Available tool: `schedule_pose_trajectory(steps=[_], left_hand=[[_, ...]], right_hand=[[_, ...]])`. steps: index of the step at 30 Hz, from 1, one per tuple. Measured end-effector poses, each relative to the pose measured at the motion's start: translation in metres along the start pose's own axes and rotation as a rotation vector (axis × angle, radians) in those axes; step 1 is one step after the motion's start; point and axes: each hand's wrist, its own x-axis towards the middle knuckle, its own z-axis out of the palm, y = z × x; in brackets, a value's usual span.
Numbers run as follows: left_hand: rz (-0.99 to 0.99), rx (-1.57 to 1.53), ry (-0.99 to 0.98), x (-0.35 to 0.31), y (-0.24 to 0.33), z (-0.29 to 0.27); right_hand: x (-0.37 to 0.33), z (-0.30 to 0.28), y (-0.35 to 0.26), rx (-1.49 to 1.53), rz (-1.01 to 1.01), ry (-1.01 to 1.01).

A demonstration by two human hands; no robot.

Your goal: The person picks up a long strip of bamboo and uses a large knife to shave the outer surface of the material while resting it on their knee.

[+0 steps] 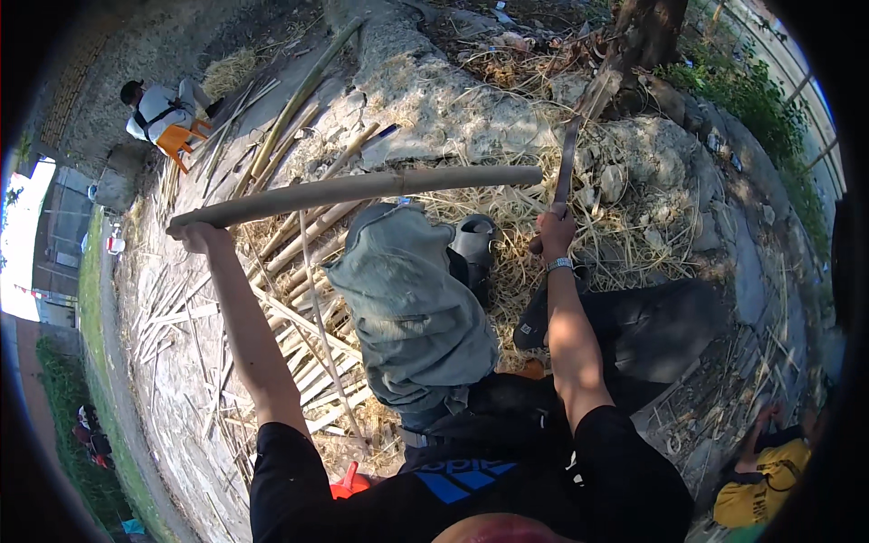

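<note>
My left hand (pixel 201 238) is wrapped around the left end of a thick bamboo pole (pixel 362 188). The pole lies roughly level across the view, above my raised leg, which is covered with a grey-green cloth (pixel 407 281). In my right hand (pixel 555 228) is the handle of a machete (pixel 568 161), its long dark blade pointing up and away from me. The pole's right end is close to the blade, just left of it; whether they touch I cannot tell. A metal-banded watch (pixel 559 263) is on my right wrist.
Split bamboo strips (pixel 335 385) and more poles (pixel 308 81) lie on the ground at left. Straw-like shavings (pixel 625 226) cover the ground near my feet. A tree trunk (pixel 647 32) stands ahead. Someone sits on an orange chair (pixel 176 140); another person in yellow (pixel 769 480) is at lower right.
</note>
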Motion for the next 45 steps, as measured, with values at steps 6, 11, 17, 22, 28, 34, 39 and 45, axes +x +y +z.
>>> schedule_pose_trajectory(steps=[6,11,17,22,28,34,39,45], left_hand=[[-0.124,1.042,-0.308,-0.047,-0.171,-0.035],[0.224,1.197,-0.987,-0.258,-0.250,-0.034],[0.251,0.862,-1.413,-0.396,-0.270,-0.008],[0.278,1.215,-1.549,-0.398,-0.297,-0.071],[0.412,1.217,-1.116,-0.362,-0.294,-0.142],[0.292,1.227,-0.799,-0.270,-0.296,-0.158],[0.233,1.082,-1.211,-0.292,-0.292,-0.151],[0.205,1.033,-1.638,-0.374,-0.279,-0.124]], right_hand=[[0.007,-0.004,0.020,-0.018,0.073,0.029],[0.017,-0.033,0.058,-0.311,0.006,0.177],[0.005,-0.017,0.054,-0.215,0.074,0.093],[-0.005,-0.010,0.065,-0.245,-0.031,0.054],[-0.003,-0.024,0.080,-0.271,-0.041,0.059],[-0.008,-0.016,0.067,-0.344,-0.107,0.101],[-0.004,-0.017,0.089,-0.413,0.008,0.099],[0.005,-0.033,0.099,-0.461,-0.117,0.131]])
